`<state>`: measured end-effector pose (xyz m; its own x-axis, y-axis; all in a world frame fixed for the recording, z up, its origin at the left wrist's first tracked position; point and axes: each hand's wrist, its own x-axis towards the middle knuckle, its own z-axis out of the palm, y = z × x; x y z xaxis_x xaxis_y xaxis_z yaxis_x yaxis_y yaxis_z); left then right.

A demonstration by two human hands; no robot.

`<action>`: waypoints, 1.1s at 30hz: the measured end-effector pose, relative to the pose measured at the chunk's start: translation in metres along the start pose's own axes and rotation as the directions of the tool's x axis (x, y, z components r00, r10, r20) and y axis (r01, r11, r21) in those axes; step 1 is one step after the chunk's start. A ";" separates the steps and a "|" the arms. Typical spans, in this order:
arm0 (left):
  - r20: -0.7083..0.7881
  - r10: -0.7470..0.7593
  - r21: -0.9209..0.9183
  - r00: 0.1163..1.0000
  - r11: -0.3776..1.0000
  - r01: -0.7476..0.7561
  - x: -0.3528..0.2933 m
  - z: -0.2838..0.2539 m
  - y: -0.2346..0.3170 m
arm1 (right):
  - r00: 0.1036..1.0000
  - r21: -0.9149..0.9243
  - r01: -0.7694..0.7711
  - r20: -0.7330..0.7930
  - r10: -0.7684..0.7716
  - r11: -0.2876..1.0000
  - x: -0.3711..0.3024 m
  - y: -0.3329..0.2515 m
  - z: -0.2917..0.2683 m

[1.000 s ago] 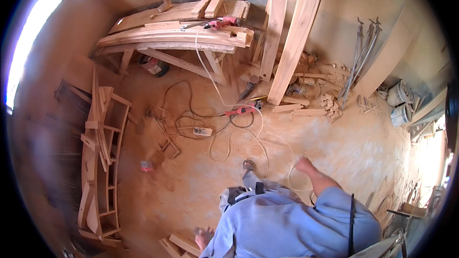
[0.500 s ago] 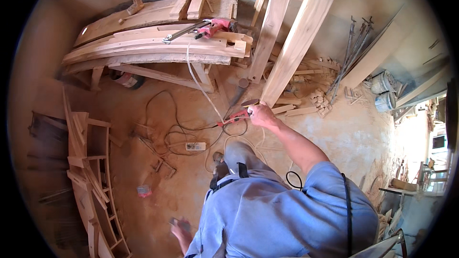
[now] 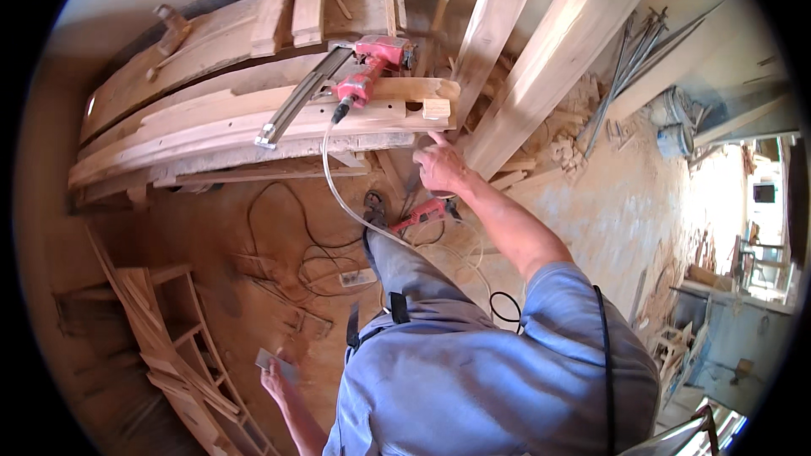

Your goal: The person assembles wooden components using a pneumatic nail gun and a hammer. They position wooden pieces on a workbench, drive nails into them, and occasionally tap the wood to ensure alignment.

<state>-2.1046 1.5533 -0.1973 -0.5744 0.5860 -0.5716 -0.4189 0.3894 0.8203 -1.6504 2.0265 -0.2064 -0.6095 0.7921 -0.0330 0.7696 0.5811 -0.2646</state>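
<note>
Left hand: we saw it low at the left (image 3: pixel 272 380), clamped on a thin grey piece (image 3: pixel 289 370), apparently pinched at its edge so that the flat faces stayed free.
Right hand: we had it (image 3: pixel 443 167) well apart from the left, index finger stretched, the others bent, nothing visible in its grasp; it seemed aimed at the long board's end, though we could not tell whether it touched.
Long board (image 3: pixel 372 121): we found it lengthwise on the bench (image 3: pixel 211 158), probably for support along its length.
Nail gun (image 3: pixel 372 63): it lay across the boards, likely for easy reach, its pale hose (image 3: pixel 326 165) hanging off the edge.
Tall boards (image 3: pixel 566 51): we judged them leaned upright to save floor space.
Our count: one grey piece, one nail gun, one red power tool (image 3: pixel 420 214) on the floor, one small block (image 3: pixel 436 109) at the board's end, two short boards (image 3: pixel 309 2) at the back, two broad tall boards, two buckets (image 3: pixel 674 141).
Metal rods (image 3: pixel 629 67): several, bunched; we could not count them.
</note>
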 end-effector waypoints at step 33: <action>0.463 -0.167 0.583 0.871 0.797 -0.157 0.207 0.288 0.269 | 0.621 0.607 -0.559 -0.144 0.771 0.564 0.078 -0.052 -0.009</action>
<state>-2.1336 1.9843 -0.0887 -0.1050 0.7739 -0.6245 0.1660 0.6328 0.7563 -1.7362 2.0602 -0.1869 0.2422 0.9664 -0.0855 0.6595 -0.2286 -0.7161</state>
